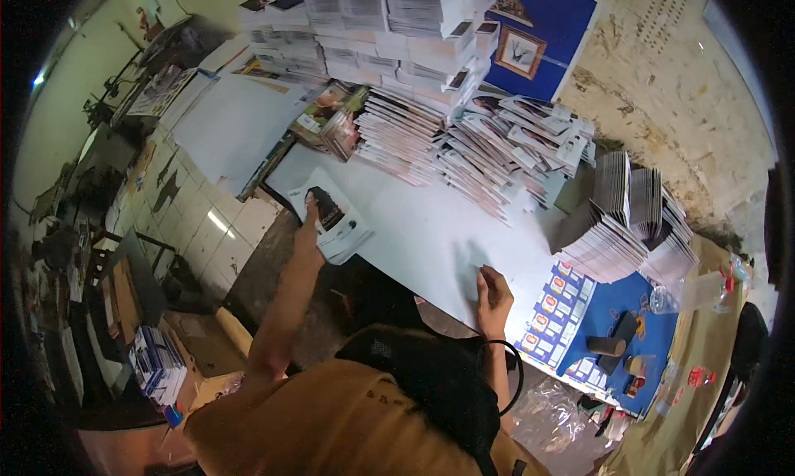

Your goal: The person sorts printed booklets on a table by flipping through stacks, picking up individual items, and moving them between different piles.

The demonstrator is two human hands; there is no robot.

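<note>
My left hand [308, 231] grips a small stack of white booklets [348, 236] by its left side, thumb on top. The top cover carries a dark picture, and the stack lies at the white table's [397, 236] left front edge. My right hand [495, 295] hovers over the front edge at the right, fingers loosely curled and thumb apart, with nothing visible in it. Beyond my hands, a leaning row of booklets [397, 136] and a looser, fanned heap of booklets [505, 149] lie across the table.
Tall piles of printed booklets [389, 16] rise at the back. More booklets stand in bundles [609, 236] at the right. A blue mat [592, 335] holds a dark cylinder [607, 346] and rubber bands. An open cardboard box [203, 343] sits low at the left.
</note>
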